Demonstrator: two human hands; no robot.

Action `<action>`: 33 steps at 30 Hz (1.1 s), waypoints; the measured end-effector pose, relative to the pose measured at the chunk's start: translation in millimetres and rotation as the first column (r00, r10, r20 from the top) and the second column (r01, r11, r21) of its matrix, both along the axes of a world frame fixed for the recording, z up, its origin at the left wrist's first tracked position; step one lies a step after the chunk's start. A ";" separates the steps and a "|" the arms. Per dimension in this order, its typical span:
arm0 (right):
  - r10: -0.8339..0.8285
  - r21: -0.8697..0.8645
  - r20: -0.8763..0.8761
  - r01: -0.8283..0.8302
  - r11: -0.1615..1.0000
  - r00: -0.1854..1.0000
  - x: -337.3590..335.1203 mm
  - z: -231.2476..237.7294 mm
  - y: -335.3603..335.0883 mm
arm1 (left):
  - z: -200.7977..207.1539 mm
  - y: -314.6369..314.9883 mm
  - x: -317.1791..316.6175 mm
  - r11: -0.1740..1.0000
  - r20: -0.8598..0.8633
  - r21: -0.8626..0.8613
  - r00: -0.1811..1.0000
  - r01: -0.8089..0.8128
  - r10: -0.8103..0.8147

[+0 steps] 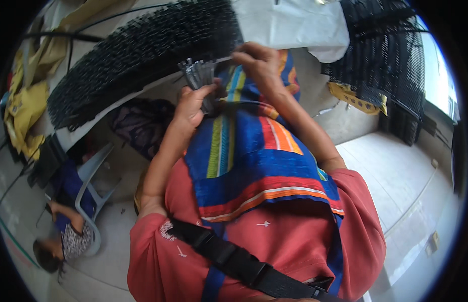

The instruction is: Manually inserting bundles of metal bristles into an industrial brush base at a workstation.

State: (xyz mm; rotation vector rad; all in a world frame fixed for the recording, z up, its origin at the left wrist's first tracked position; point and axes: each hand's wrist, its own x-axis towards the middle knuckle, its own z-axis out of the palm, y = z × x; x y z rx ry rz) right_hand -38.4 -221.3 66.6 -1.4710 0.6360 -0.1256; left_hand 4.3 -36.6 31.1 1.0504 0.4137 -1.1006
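My left hand is closed around a bundle of thin dark grey strips, whose upper ends fan out above my thumb. I cannot make out exactly what kind of strips they are. To its right my right hand is raised, with its fingers curled into a pinch and slightly blurred. Whatever they hold, if anything, is too small to name. Just beyond both hands lies a long black mass of closely packed bristle-like pieces on the table. A blue striped apron covers my lap under my hands.
A white sheet covers the table at the far side. Black mesh-like stacks stand at the right, with a torn yellow wrapper below. Yellow wrapping hangs at the left. A person sits on a grey plastic chair at lower left.
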 end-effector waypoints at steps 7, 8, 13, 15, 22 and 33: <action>-0.135 -0.117 0.489 0.218 0.969 0.862 13.0 12.5 -21.5 | 0.4 8.1 -5.0 0.997 0.031 -0.039 0.998 0.065 -0.063; -0.133 -0.115 0.490 0.215 0.970 0.862 15.1 12.9 -21.2 | 4.2 8.6 -5.5 0.997 0.032 -0.036 0.998 0.061 -0.060; 0.073 -0.369 0.583 0.184 0.911 0.809 21.3 11.9 -23.8 | 7.4 8.4 -7.7 0.999 0.073 -0.027 0.997 0.039 -0.037; 0.065 -0.360 0.592 0.191 0.913 0.803 22.6 11.9 -23.5 | 6.0 8.9 -7.4 0.999 0.077 -0.038 0.997 0.025 -0.022; 0.117 -0.398 0.555 0.139 0.907 0.824 25.2 16.4 -25.4 | 3.2 8.9 -8.0 0.999 0.102 -0.044 0.995 0.008 -0.004; 0.228 -0.618 0.348 0.039 0.785 0.909 36.0 22.7 -13.9 | 1.3 9.3 -6.5 0.998 0.025 -0.058 0.999 -0.029 0.031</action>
